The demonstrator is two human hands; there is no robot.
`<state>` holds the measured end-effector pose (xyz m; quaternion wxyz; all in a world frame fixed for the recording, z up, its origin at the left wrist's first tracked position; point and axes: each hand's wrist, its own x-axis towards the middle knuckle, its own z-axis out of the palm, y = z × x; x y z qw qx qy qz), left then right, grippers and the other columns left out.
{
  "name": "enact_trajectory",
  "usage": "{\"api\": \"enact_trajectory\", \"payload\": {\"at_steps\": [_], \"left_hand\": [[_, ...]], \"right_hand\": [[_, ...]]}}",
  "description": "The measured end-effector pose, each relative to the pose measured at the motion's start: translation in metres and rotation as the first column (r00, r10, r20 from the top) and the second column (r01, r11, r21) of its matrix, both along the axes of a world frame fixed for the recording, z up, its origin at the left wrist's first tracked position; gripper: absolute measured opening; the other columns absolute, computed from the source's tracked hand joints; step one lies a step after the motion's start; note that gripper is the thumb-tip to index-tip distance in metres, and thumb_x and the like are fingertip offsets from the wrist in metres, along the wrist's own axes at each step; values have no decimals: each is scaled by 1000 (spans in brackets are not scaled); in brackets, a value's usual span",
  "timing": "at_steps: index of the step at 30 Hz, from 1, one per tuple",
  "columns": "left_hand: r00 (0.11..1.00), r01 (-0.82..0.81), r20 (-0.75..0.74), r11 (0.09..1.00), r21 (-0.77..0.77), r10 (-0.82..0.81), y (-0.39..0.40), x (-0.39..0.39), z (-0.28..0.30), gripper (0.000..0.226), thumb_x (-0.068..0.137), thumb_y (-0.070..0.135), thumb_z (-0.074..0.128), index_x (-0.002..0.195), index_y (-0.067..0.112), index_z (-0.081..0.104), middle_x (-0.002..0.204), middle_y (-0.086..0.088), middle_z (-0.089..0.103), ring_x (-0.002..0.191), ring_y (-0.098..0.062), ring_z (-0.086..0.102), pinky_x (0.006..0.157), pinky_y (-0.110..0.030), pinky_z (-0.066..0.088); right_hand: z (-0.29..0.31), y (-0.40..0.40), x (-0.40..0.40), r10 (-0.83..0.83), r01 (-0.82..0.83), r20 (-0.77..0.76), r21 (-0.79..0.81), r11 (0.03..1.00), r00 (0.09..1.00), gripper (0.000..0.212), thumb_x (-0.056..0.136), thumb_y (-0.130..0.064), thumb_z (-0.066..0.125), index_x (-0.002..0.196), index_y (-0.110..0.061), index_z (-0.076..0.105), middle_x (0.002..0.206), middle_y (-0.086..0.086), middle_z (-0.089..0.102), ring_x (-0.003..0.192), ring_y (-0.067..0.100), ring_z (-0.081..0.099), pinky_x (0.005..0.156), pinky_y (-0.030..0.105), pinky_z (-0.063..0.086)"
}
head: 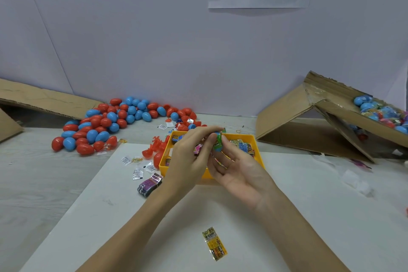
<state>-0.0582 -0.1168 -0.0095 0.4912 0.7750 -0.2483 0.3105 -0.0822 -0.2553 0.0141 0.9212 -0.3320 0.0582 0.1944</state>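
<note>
Both hands meet over a yellow tray point(258, 154) holding several small printed packets. My left hand point(189, 154) pinches the top of a small egg in a green and blue wrapper point(218, 142) with its fingertips. My right hand point(238, 170) lies palm up beneath it, thumb against the egg's side and fingers curled loosely under it. A yellow printed wrapper point(214, 243) lies flat on the white sheet point(110, 216) between my forearms.
A pile of red and blue plastic eggs point(110, 121) covers the table at back left. A tipped cardboard box point(344, 117) at right holds wrapped eggs. Small white packets point(138, 173), a purple wrapper stack point(150, 184) and red egg halves point(154, 150) lie left of the tray.
</note>
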Motion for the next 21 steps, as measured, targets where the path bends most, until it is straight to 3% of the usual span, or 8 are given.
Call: {"api": "enact_trajectory", "payload": {"at_steps": [4, 8, 15, 21], "left_hand": [[1000, -21, 21, 1000, 16, 20, 0, 2, 0, 25, 104, 16, 54, 121, 16, 73, 115, 11, 72, 115, -11, 64, 94, -24, 52], [1000, -28, 9, 999, 22, 28, 1, 3, 0, 26, 104, 16, 56, 123, 17, 73, 117, 11, 72, 116, -10, 64, 95, -24, 52], [986, 46, -158, 999, -23, -49, 3, 1, 4, 27, 101, 19, 64, 126, 25, 71, 119, 16, 72, 115, -12, 64, 92, -26, 53], [949, 123, -271, 982, -146, -160, 4, 0, 8, 31, 105, 13, 54, 132, 19, 68, 127, 11, 71, 123, -2, 61, 99, -23, 53]], "right_hand": [[-1, -1, 1, -3, 3, 0, -15, 1000, 1000, 47, 88, -19, 76, 133, -8, 65, 102, 16, 76, 89, 25, 77, 75, 32, 63], [-4, -1, 1, -19, 19, 12, -10, 1000, 1000, 34, 90, -18, 76, 121, -10, 67, 105, 19, 76, 93, 27, 77, 72, 32, 63], [-7, -1, 3, -131, 165, 176, -200, 966, 976, 32, 98, -23, 67, 125, -7, 69, 110, 16, 77, 101, 21, 76, 78, 28, 61], [-7, -1, 4, -164, 191, 162, -170, 967, 973, 29, 104, -15, 57, 122, 5, 65, 101, 19, 76, 91, 24, 77, 70, 28, 61]]}}
